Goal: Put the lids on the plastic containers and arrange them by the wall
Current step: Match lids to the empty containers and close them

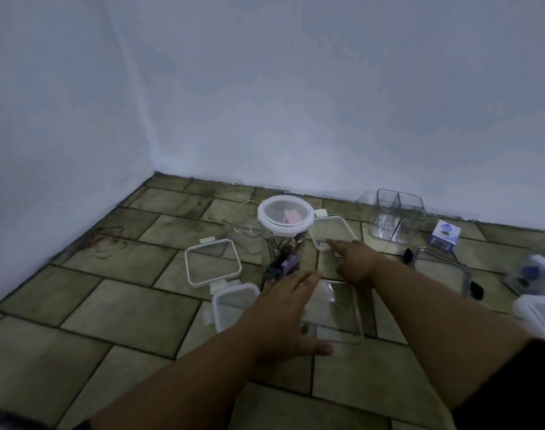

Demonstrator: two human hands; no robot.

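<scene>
No text, number or brand can be read here. The small white box [445, 235] on the floor [125, 305] near the wall [327, 119] carries a blue print, but it is too blurred to tell any letters. Pink and purple pieces lie inside the tall round container [283, 243]; whether they carry writing I cannot tell.

Bare floor tiles [88, 308] lie open at left; lidded round jar [284, 234] and scattered lids [212, 262] crowd the middle.
</scene>
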